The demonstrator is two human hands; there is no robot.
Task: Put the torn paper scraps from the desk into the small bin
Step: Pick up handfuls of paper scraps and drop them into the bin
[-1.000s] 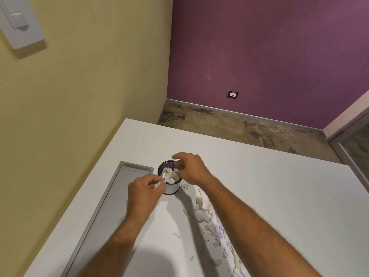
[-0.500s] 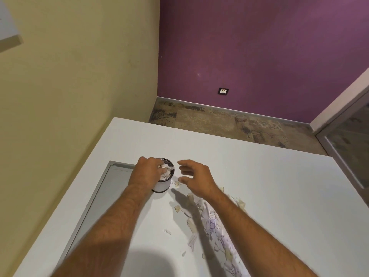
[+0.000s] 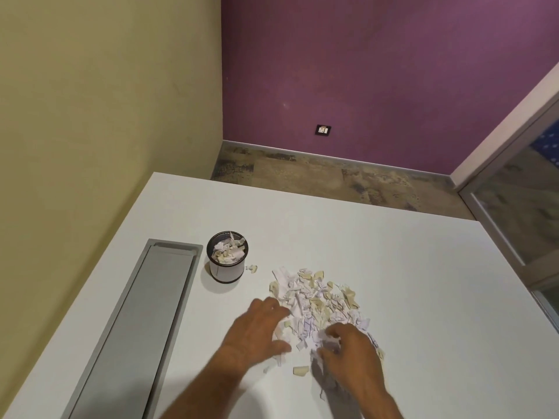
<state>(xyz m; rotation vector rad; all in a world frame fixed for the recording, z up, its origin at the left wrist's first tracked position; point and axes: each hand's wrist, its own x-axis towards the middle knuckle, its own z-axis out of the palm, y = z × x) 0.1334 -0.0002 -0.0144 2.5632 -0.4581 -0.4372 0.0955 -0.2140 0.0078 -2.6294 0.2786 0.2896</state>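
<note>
A small round mesh bin point(image 3: 227, 269) stands on the white desk point(image 3: 423, 297), filled with torn white and cream scraps. A loose pile of paper scraps point(image 3: 317, 300) lies to its right, nearer to me. My left hand point(image 3: 257, 331) lies at the pile's left edge with its fingers spread and lightly bent over the scraps. My right hand point(image 3: 348, 352) is at the pile's near side, fingers curled round a clump of scraps. Two stray scraps point(image 3: 251, 268) lie beside the bin, and another scrap point(image 3: 301, 370) sits between my hands.
A long grey recessed cable tray point(image 3: 136, 328) runs along the desk's left side next to the bin. A yellow wall is close on the left, a purple wall behind. The desk's far edge drops to a patterned floor point(image 3: 332, 176). A glass door point(image 3: 520, 213) stands at the right.
Both hands left the bin and moved back toward me to the scrap pile. My right hand has closed round a clump of scraps.
</note>
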